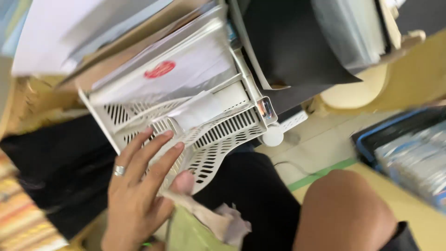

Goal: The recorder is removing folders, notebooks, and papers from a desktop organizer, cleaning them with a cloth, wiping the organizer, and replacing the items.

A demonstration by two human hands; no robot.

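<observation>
The white plastic tray (204, 135), a stacked letter tray with slotted walls, sits tilted near the middle of the head view, with white papers (186, 74) lying in its upper tier, one bearing a red round mark. The left hand (139, 186) lies spread wide against the tray's slotted front, fingers (158, 153) flat on the ribs, a ring on one; it grips nothing, though a crumpled beige cloth (209, 218) is pinched under the thumb. The right hand is out of view; only a bare forearm or knee (344, 214) shows lower right, and I cannot tell which. The tray looks light, stiff and somewhat brittle, its thin ribs likely to flex or snap; the solid rim or corner post seems the safer hold. A black sheet (292, 46) curls behind it, and a blue-edged bin (371, 139) stands at the right.
</observation>
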